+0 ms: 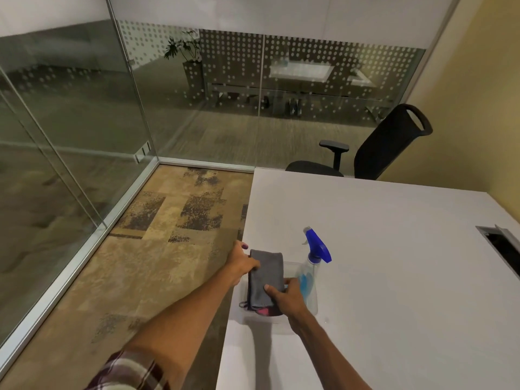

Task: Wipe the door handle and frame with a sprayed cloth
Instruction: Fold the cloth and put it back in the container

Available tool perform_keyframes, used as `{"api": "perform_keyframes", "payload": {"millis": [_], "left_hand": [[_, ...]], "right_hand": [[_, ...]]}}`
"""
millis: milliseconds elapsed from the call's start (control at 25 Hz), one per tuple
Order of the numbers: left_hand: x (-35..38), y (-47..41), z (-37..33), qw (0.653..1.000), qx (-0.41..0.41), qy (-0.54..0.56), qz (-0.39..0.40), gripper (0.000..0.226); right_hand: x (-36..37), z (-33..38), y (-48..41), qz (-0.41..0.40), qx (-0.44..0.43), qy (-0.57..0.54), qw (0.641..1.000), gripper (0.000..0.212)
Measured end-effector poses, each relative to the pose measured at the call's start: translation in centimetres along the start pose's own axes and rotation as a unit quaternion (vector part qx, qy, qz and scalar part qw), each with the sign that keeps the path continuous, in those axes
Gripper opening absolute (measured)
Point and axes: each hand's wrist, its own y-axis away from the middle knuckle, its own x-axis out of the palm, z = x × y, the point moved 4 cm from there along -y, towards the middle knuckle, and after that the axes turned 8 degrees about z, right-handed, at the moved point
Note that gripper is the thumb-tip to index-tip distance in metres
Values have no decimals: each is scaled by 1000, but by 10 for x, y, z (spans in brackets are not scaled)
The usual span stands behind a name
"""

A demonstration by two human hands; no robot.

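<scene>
both hands point(243, 261) point(287, 295) grip the grey cloth point(266, 277) over the table's point(394, 263) near-left edge.

**Both hands on a grey cloth at the table's edge**

Low in the middle of the frame, a folded grey cloth point(266, 277) lies over a clear plastic tray point(311, 308) on a white table point(394, 277). The left hand point(242, 261) grips the cloth's left edge; the right hand point(289, 298) pinches its lower right corner. A spray bottle point(313, 258) with a blue trigger head stands in the tray, just right of the cloth. A black office chair point(377, 147) sits at the upper right, glass walls point(84, 94) to the left.
</scene>
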Motion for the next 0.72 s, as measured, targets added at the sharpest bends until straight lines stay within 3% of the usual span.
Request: {"api": "perform_keyframes", "payload": {"millis": [240, 480, 600, 680, 720], "left_hand": [[11, -16, 13, 998, 28, -9, -62, 47], [17, -30, 21, 994, -9, -19, -106, 28], [17, -33, 17, 970, 12, -158, -182, 27], [19, -30, 19, 958, 23, -253, -135, 11], [22, -32, 19, 941, 23, -322, -104, 15]], "right_hand": [[8, -13, -28, -10, 41, 2, 999, 44], [14, -23, -48, 64, 114, 89, 987, 47], [17, -24, -51, 93, 140, 139, 976, 51], [18, -25, -53, 107, 155, 153, 970, 52], [19, -26, -54, 117, 156, 159, 968, 52]]}}
